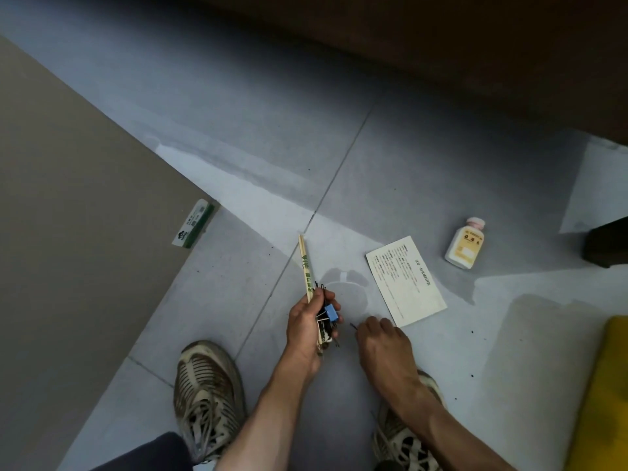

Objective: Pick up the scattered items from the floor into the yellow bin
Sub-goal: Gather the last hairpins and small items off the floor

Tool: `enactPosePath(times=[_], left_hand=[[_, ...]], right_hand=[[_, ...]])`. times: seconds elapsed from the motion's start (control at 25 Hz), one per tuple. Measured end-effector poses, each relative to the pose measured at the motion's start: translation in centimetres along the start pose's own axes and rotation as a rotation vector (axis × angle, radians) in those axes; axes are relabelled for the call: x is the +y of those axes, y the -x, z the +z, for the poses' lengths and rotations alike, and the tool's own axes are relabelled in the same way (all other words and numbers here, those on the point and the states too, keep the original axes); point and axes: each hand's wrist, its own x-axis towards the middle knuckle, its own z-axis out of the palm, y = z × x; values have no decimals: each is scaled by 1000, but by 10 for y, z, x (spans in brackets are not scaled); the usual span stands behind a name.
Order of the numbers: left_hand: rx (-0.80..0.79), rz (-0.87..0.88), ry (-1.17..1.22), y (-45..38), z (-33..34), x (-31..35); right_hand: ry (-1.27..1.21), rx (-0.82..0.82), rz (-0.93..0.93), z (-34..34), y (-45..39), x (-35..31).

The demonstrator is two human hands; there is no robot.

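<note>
— Two hands are down low over the floor (390, 158). What is the floor like?

— Big grey tiles with thin lines between them. It looks a bit shiny, with pale patches. A flat brown board (68, 198) covers the left side, and something dark brown runs along the top.

— What is the left hand (306, 326) doing?

— Its fingers are curled round a bunch of little things: a pair of wooden chopsticks (305, 266) sticking up, a blue clip (331, 313) and some thin black bits I cannot make out.

— And the right hand (380, 338)?

— It is down near the tile, fingertips pinched on a tiny dark thing (352, 326) — too small to tell what.

— What lies on the floor?

— A white paper card (406, 280) with print, just beside the right hand. A small white bottle (465, 243) with a pink cap lies past it, on its side. A green and white packet (193, 224) sits at the edge of the brown board, well apart from the hands.

— Where is the yellow bin (601, 396)?

— At the right edge, only a bit of it shows. Two worn shoes, one (207, 392) and the other (404, 433), stand at the bottom.
</note>
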Motion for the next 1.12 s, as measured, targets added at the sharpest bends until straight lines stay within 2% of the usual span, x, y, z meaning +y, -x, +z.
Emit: enactPosePath(times=[0.2,0.28,0.36,0.4,0.52,0.6,0.72,0.92,1.04,1.12], left_hand=[[33,-6,-30,0,1,-3],[43,1,-66,-2,3,-2],[47,7,-127,-5,7,-3],[46,6,-156,-6,12,-4],[101,7,-272,-13,33,-14],[161,20,-344,-17,50,-23],[183,24,-368,-26,70,-30],[198,42,-419,-29,73,-31],[177,29,-416,-31,69,-33],[159,27,-393,-29,68,-33]], right_hand=[[75,-34,38,-9,-14,-12],[-79,-32,133,-19,-16,-8],[-341,14,354,-29,-17,12],[-443,92,470,-35,-17,29],[-537,349,795,-49,-20,91],[-553,313,889,-48,-25,112],[-752,209,900,-30,-31,104],[-974,170,932,-26,-43,93],[-899,129,760,-36,-44,82],[-800,206,681,-40,-42,76]])
